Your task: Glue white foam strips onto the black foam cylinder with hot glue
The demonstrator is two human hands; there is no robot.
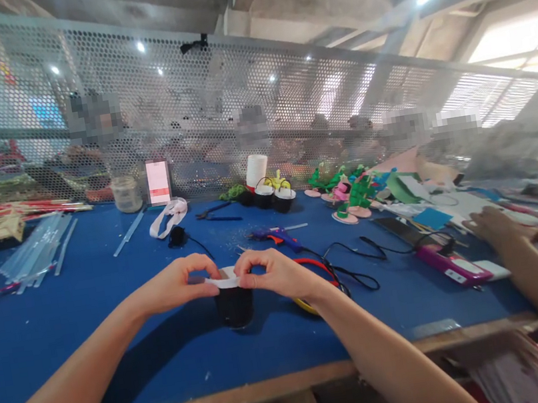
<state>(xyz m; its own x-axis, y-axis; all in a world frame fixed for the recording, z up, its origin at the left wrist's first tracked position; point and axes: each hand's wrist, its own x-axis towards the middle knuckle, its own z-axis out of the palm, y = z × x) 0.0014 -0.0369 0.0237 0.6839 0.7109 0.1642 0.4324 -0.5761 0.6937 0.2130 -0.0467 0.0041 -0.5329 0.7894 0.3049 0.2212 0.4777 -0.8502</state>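
Note:
A small black cup (236,307) stands upright on the blue table in front of me, with a white strip (228,282) along its rim. My left hand (175,284) pinches the strip at the left side of the rim, thumb below and fingers above. On the opposite side, my right hand (274,273) also has thumb and fingers closed on the white strip. The fingers partly cover the rim, so how the strip is fixed to it cannot be seen. Just beyond my right hand lies a blue and orange glue gun (279,237).
A white ribbon loop (169,218), pliers (217,213) and clear glue sticks (37,253) lie beyond and left. Behind stand two small black buckets (285,199) and green figures (359,193). A purple power strip (453,265) lies right, near another person's hand (492,225).

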